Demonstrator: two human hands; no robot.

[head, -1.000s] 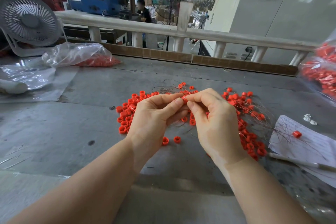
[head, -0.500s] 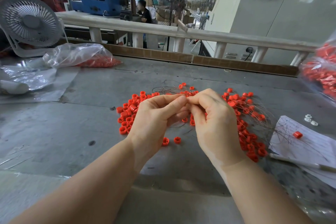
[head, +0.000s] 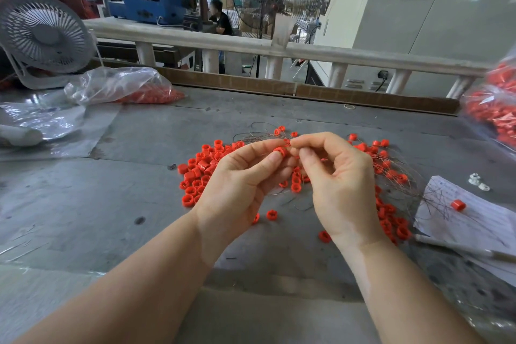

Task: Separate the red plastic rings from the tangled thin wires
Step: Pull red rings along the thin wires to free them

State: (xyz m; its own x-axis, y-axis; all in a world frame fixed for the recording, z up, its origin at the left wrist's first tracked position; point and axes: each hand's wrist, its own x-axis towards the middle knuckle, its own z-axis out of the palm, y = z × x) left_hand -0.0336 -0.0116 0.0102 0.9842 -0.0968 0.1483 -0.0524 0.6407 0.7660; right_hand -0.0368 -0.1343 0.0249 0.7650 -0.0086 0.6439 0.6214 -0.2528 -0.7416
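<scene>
Red plastic rings lie in two lots on the grey table, and I take the held ring as the landmark; to its left and a little nearer the person sits a loose heap of rings with no wire visible among them, which I judge to be the part already freed; to its right and beyond it spreads the tangle of thin wires with many rings still caught among the strands, so the job looks roughly half done at best, with plenty left to work through; a few stray rings lie nearer the person than the held one, and one lone ring rests far to its right on a sheet of paper; the left hand pinches the held ring between thumb and forefinger, its other fingers curled beneath; the right hand meets it just to the right, thumb and forefinger tips drawn together in a fine pinch, seemingly on a wire at the ring, though the strand itself is too thin to make out between the fingertips; both hands hover above the table, between the two lots.
</scene>
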